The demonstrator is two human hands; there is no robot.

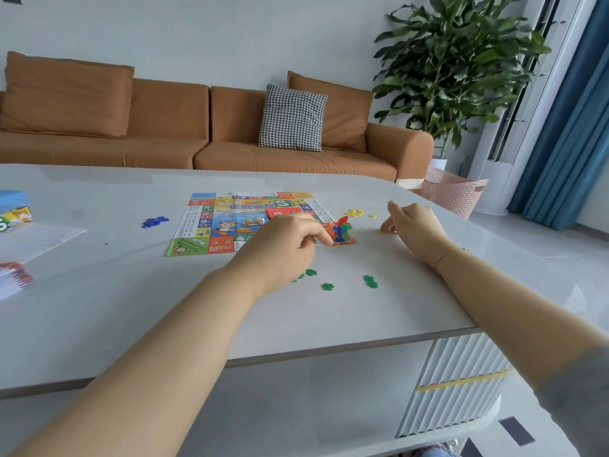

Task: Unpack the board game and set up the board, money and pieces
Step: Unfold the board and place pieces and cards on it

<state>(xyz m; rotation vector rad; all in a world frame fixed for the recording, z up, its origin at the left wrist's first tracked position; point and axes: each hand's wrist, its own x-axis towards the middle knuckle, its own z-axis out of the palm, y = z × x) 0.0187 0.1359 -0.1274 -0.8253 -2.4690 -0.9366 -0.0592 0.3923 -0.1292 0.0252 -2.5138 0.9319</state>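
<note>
Board (211, 222) flat on desk (131, 308). Left hand (283, 245) fingers curled beside pawns (341, 230), grip unclear. Right hand (412, 222) pinching yellow chip (379, 231). Green chips (370, 281) near.

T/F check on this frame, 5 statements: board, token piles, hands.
1. The game board lies unfolded on the table. True.
2. The blue tokens sit right of the board. False: they lie left of it.
3. The left hand reaches to the standing pawns at the board's near right corner. True.
4. The green tokens are stacked on the board. False: they are scattered on the table nearer the person.
5. The right hand holds the die. False: the die rests on the board.
</note>
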